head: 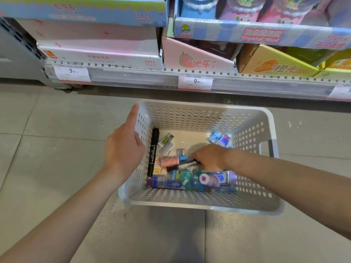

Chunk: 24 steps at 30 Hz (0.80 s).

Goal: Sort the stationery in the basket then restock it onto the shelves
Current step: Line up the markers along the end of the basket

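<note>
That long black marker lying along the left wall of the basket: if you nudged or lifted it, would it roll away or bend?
The black marker looks like a rigid round barrel, so it probably stays stiff and lifts easily. Being round, it may roll if nudged, though the basket wall beside it and the erasers on its other side would likely stop it soon.

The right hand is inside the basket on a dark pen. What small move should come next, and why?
Probably lift the dark pen straight up out of the basket. The right hand already has its fingers curled round it, and it lies on top of the mixed pile, so nothing seems to pin it. The left hand grips the basket's left wall, which steadies it.
</note>
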Available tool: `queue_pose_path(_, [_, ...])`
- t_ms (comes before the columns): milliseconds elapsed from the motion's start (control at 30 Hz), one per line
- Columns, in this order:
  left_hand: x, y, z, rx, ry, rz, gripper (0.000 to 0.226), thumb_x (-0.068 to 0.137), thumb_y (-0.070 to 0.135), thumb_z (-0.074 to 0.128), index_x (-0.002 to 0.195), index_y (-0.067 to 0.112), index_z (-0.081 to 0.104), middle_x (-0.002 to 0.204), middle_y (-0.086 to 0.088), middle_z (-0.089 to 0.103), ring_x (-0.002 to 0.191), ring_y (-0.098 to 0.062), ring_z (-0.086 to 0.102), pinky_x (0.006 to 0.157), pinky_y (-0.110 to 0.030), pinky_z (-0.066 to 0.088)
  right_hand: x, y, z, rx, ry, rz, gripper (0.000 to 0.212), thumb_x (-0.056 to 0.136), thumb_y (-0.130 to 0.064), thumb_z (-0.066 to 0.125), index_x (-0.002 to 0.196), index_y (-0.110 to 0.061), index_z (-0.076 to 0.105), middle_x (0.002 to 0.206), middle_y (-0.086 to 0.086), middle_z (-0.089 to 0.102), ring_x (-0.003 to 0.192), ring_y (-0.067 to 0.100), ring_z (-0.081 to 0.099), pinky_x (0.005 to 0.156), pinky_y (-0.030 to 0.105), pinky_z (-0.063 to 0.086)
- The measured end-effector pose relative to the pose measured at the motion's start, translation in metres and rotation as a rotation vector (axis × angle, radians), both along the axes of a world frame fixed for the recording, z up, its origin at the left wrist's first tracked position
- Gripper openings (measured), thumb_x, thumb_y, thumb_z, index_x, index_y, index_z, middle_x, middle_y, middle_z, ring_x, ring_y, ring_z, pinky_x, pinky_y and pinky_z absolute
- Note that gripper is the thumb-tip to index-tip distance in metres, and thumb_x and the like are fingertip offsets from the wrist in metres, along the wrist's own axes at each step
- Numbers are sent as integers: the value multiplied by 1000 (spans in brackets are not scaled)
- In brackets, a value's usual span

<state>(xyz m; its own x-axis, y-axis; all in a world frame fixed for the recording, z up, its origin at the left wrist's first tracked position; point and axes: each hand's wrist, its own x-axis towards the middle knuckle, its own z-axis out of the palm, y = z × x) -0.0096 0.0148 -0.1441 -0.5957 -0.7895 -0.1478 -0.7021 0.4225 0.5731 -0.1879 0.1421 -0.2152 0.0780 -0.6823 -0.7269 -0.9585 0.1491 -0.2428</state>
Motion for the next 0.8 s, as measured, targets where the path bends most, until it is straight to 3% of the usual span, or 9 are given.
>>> queue_pose_path(100, [-1, 0, 0, -3, -23, 6, 75, 92, -1, 45, 153, 29, 12, 62, 6, 34, 48, -9, 35, 42, -19, 24, -5, 15, 1, 99, 32, 110, 29, 92, -14, 44, 120, -13, 53, 112, 8, 62, 100, 28, 60, 80, 33, 48])
queue_pose_path(167, [-2, -1, -1, 0, -33, 17, 76, 92, -1, 44, 153, 32, 11, 61, 5, 35, 50, -9, 36, 43, -22, 26, -10, 14, 5, 99, 16, 66, 24, 92, -15, 44, 113, -13, 56, 107, 8, 63, 94, 26, 61, 78, 33, 49])
queue_pose_path(267, [-2, -2, -4, 17, -22, 35, 78, 90, -2, 42, 152, 35, 13, 58, 1, 37, 51, -13, 37, 46, -26, 31, -14, 0, 10, -209, -20, -92, 26, 95, -19, 45, 117, -13, 56, 115, 5, 61, 102, 25, 60, 78, 29, 45])
queue_pose_path(367, [-2, -2, -5, 6, -24, 36, 78, 90, -1, 43, 152, 36, 12, 59, 2, 37, 51, -14, 37, 47, -27, 30, -3, -24, -4, -449, -106, -177, 43, 94, -17, 50, 136, -11, 46, 137, 5, 49, 119, 24, 52, 94, 34, 46])
queue_pose_path(500, [-1, -1, -5, 7, -4, 34, 76, 91, 0, 42, 152, 35, 13, 63, 3, 36, 55, -15, 37, 50, -28, 32, 12, -47, -32, -415, -115, -226, 55, 90, -13, 56, 143, -11, 38, 144, 7, 42, 126, 26, 46, 104, 36, 41])
queue_pose_path(667, [0, -2, -5, 23, -1, 27, 77, 91, 0, 42, 152, 36, 13, 67, -1, 43, 54, -16, 39, 49, -28, 33, 16, -41, -37, -287, -203, -178, 44, 89, -10, 54, 133, -13, 50, 135, 4, 51, 121, 26, 49, 100, 39, 43])
queue_pose_path(800, [-1, -1, -4, 17, -9, 28, 77, 91, 0, 42, 152, 35, 12, 69, 0, 45, 54, -15, 41, 49, -29, 34, 13, -31, -23, -244, -271, -194, 41, 94, -14, 51, 135, -13, 48, 140, 4, 48, 128, 22, 45, 99, 24, 37])
